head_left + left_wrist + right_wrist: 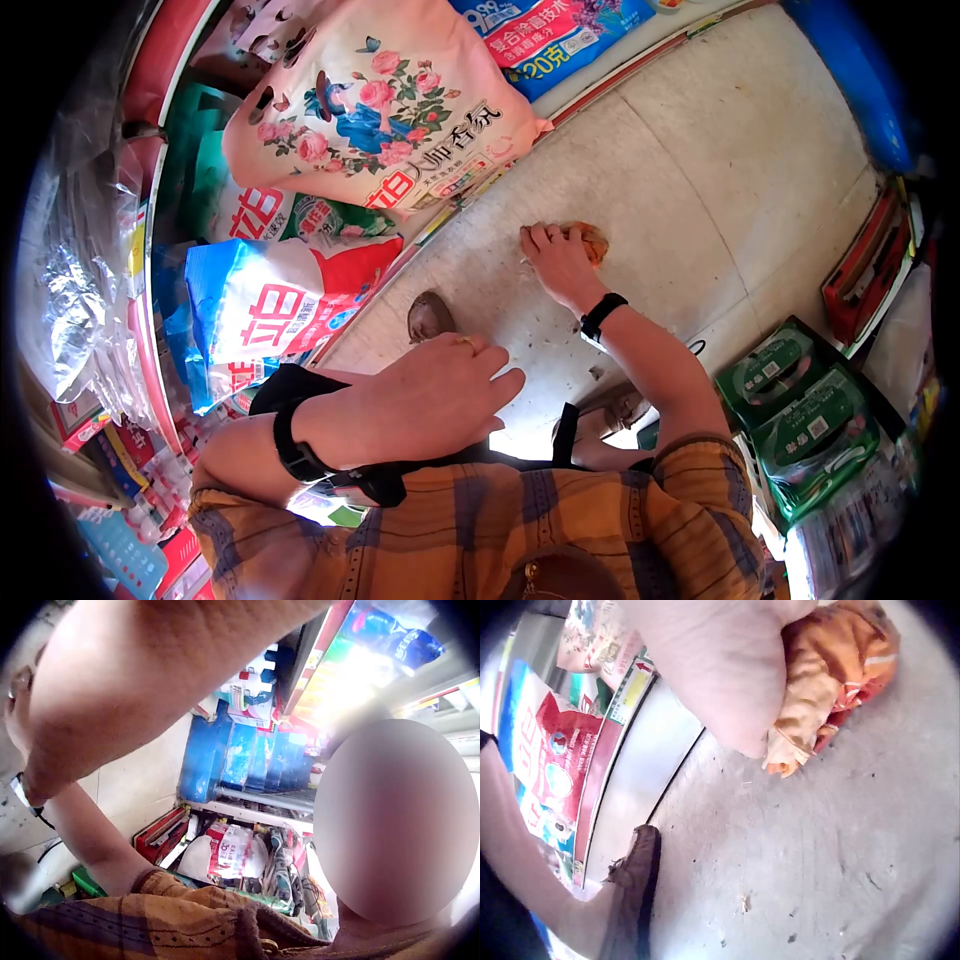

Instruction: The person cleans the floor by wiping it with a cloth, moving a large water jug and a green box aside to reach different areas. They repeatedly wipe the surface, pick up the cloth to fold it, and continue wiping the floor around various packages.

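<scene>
On the pale floor, my right hand [562, 268] grips a bunched orange cloth [596, 243] with bent fingers. From the right wrist view, the cloth [840, 656] looks crumpled, with cream, red and white parts, and lies against the floor. The heel of the right hand [720, 675] covers its near side. My left hand [445, 390] hangs in front of the body with loosely curled fingers and nothing in them. It is nearest to a brown shoe [430, 316] on the floor.
A low shelf on the left carries a pink detergent bag [380, 110] and a blue, white and red one [280, 300]. Green packs [810, 420] stand at the right, near a red box [868, 265]. Small dark debris dots the floor [780, 847].
</scene>
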A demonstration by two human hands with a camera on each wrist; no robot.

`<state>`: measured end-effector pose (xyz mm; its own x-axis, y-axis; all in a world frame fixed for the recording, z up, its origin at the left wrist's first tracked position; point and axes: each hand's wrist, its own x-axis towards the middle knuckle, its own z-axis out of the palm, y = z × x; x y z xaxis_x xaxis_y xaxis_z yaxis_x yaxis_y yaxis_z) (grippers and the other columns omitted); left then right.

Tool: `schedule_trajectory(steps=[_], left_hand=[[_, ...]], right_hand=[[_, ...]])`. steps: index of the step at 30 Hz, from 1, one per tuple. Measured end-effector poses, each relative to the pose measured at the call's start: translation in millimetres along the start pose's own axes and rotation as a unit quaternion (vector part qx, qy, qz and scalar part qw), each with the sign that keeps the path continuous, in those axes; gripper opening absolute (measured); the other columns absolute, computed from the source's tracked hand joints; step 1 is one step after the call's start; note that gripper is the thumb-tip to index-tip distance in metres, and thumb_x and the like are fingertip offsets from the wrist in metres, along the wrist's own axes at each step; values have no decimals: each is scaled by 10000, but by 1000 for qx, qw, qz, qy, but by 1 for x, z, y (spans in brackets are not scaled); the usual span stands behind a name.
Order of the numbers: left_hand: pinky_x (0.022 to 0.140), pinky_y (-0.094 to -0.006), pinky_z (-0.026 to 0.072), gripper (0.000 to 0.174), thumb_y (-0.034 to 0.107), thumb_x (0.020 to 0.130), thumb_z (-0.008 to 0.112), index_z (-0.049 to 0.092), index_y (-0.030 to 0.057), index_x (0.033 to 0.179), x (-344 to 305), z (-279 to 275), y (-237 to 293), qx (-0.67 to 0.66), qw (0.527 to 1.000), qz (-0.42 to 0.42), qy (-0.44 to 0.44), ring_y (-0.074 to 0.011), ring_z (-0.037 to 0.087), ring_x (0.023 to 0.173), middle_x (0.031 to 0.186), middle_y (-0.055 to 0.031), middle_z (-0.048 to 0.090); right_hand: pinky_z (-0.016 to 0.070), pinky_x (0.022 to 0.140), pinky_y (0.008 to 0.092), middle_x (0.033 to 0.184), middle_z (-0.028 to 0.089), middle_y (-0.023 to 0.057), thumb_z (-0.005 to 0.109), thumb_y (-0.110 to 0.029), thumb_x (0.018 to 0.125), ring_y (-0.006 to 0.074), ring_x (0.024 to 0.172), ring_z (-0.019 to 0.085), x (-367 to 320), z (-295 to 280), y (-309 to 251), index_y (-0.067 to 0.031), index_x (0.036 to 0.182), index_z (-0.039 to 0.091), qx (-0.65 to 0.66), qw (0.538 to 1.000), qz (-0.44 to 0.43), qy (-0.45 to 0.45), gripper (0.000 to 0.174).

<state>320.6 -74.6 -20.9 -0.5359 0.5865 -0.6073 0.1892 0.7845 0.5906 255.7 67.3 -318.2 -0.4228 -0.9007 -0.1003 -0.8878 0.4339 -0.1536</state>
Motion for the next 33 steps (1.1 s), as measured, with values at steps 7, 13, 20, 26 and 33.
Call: schedule_trajectory(steps=[7,13,20,26,33], left_hand=[[900,-393,468,448,248,828,688,521,10,1170,-1,-4,3,8,1000,-2,-7,-309,567,1065,1094,-137,555],[896,-390,469,447,253,833,686,528,7,1172,4,-5,5,17,1000,-3,-10,-307,571,1057,1091,-140,571],[882,-386,470,438,259,842,683,531,15,1173,3,-3,5,21,1000,-9,-7,-305,584,1025,1073,-135,577],[869,-382,472,438,253,838,686,528,18,1173,2,-4,5,29,1000,-3,2,-300,582,1018,1059,-131,575],[874,-385,476,420,236,825,690,524,25,1149,-1,-1,3,15,1000,-5,2,-294,580,1029,1057,-125,575]], right_hand=[[429,890,478,1223,527,81,536,-169,873,240,1091,524,0,4,1,-67,1326,501,36,999,9,2,466],[438,865,491,1184,532,84,540,-188,873,242,1089,525,5,6,-2,-67,1326,501,3,1000,24,-5,471],[436,868,513,1192,538,79,550,-202,881,245,1114,521,4,-2,0,-88,1301,535,7,1000,12,-6,435],[432,888,500,1168,538,84,612,-197,830,262,1102,524,4,-3,13,-112,1306,531,135,984,16,-115,490],[519,801,436,1100,586,134,678,-182,792,323,978,629,8,-28,62,-100,1068,623,122,977,-66,-159,293]])
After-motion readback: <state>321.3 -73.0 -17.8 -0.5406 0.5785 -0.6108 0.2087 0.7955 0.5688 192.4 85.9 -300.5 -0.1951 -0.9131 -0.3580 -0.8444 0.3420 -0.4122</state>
